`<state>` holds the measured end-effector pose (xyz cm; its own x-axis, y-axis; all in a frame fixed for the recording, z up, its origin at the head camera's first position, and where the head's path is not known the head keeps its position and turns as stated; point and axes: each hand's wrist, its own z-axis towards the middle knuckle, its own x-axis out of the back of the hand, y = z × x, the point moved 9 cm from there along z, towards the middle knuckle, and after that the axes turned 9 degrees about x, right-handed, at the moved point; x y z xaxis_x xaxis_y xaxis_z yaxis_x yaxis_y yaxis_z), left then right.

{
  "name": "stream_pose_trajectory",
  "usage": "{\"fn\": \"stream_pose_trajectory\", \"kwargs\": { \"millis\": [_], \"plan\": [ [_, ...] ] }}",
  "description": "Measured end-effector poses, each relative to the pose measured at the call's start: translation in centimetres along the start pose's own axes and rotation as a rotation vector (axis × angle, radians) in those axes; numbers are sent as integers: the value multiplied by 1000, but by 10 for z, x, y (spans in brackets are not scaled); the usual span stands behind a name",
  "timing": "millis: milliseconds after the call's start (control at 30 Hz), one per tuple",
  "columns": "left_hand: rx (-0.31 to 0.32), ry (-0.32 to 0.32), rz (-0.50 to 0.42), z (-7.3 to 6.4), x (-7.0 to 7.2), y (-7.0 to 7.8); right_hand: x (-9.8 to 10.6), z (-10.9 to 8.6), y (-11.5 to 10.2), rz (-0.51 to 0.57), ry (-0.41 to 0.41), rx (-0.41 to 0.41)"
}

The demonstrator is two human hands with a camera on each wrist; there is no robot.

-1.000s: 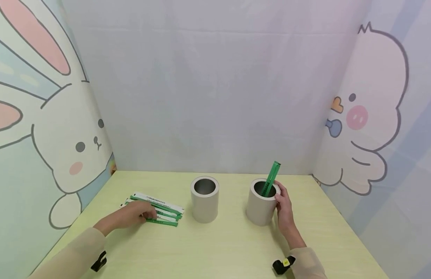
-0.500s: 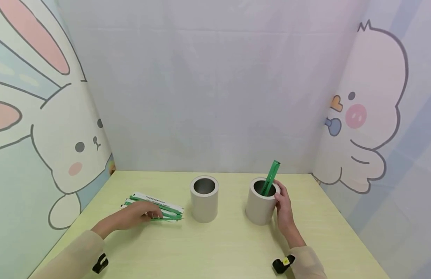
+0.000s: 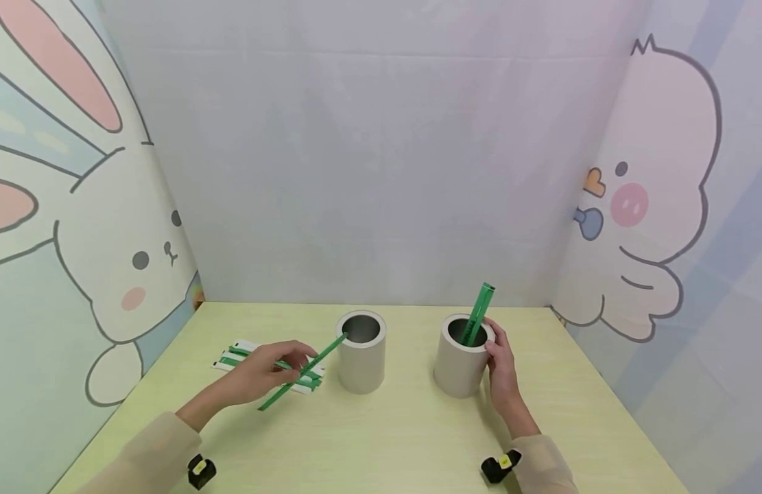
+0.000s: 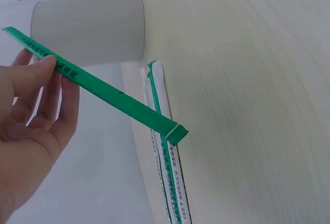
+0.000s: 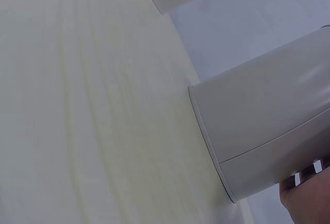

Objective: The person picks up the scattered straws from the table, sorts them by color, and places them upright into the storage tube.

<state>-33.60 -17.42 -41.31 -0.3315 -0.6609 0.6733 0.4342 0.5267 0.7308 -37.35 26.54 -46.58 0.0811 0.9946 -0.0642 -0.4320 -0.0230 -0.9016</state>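
The pile of packets [image 3: 237, 352] lies approx. 12 o'clock of the L hand [image 3: 263, 374]. This hand pinches one lifted packet [image 4: 118, 100]; vs. 0.5 s ago it is now raised and tilted, tip to 2 o'clock, near the rim of the L cup [image 3: 362, 370]; if touching, cannot tell. So picking-up seems done, but it is in no cup yet. The R cup [image 3: 457, 370] has leaning packet(s) [image 3: 479, 312] inside, to 1 o'clock; the R hand [image 3: 503, 363] grips its 3 o'clock side, same as before.
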Motion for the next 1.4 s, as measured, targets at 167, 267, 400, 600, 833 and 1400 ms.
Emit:
{"fn": "stream_pose_trajectory", "kwargs": {
  "millis": [167,267,400,600,833,1400],
  "plan": [
    [36,60,-88,10,-5,14,-1,1,0,0,-4,1],
    [51,88,-124,16,-8,21,-2,2,0,1,-13,2],
    [50,141,-166,25,-10,35,-2,2,-1,-1,-18,1],
    [33,208,-295,42,-13,58,-1,2,-1,-10,-11,3],
    [31,273,-398,64,-18,78,-1,0,0,-9,-5,1],
    [-58,430,-594,119,-24,121,2,0,2,-5,-7,-21]
  ]
}}
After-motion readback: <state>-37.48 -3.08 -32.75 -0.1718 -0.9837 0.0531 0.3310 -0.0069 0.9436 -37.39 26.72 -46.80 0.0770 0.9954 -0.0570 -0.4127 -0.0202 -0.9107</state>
